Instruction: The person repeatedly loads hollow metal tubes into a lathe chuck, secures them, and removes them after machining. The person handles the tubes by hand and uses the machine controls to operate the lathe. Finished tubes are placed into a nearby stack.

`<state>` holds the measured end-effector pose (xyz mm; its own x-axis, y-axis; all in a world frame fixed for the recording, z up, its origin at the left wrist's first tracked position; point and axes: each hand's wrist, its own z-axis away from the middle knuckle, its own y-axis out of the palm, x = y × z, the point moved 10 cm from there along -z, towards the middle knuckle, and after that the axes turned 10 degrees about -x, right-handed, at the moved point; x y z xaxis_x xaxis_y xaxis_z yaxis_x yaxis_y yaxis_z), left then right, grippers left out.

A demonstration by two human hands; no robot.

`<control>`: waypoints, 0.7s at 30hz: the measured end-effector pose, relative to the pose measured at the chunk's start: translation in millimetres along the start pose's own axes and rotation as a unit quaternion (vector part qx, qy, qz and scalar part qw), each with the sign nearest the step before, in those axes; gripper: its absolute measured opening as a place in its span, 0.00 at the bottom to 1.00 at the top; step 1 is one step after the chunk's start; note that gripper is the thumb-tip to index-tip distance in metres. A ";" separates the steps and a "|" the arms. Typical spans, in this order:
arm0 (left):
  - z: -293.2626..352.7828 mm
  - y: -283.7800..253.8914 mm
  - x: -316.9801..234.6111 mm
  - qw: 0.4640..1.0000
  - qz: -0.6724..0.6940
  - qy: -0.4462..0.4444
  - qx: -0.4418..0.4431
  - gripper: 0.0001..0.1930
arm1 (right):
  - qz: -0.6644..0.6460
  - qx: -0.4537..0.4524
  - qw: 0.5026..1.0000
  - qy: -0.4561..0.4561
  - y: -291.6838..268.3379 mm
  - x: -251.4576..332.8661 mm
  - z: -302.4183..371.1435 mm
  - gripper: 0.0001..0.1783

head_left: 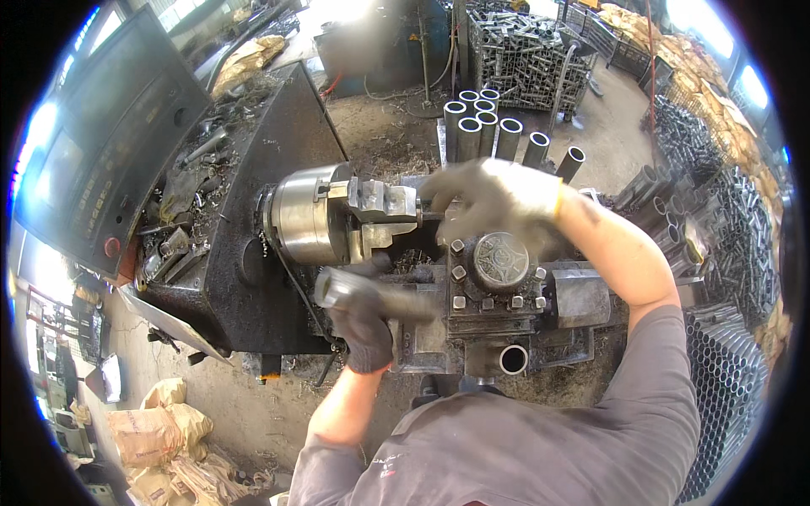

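My left hand [364, 337], in a dark glove, is closed around a short metal tube [396, 301] in front of the lathe chuck [305, 215]. The tube lies roughly level and its right end is smeared by motion. Over the far side of the tool post [499, 263] is my right hand [494, 201], in a soiled white glove. Its fingers point toward the chuck jaws [390, 202] but are too blurred to show whether they hold anything. Another short tube [512, 360] lies on the near side of the tool post, its open end facing right.
Several cut tubes [487, 126] stand upright behind the tool post. Beyond them is a wire cage [531, 63] full of metal parts. Stacked tubes [717, 388] fill the right side. The lathe headstock [253, 244] is left, with sacks [160, 430] on the floor nearby.
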<state>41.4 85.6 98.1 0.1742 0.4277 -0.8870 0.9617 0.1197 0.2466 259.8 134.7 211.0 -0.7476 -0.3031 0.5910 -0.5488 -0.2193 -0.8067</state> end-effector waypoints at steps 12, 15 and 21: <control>59.0 -134.6 82.8 0.945 -0.189 -0.265 0.005 0.15 | 0.311 0.014 0.947 0.081 7.6 -149.8 -28.0 0.23; 91.0 -251.0 118.2 0.933 -0.236 -0.238 -0.132 0.11 | 0.249 0.019 0.968 0.015 47.8 -177.9 -39.9 0.19; 158.9 -420.0 139.5 0.799 0.030 -0.283 -0.529 0.24 | 0.130 0.032 0.988 -0.072 82.0 -209.0 -52.3 0.21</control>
<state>-304.6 -47.3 -191.3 0.5692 0.0227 -0.8219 0.2827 0.9333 0.2216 351.5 228.5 21.4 -0.7965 -0.4848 0.3613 -0.3177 -0.1727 -0.9323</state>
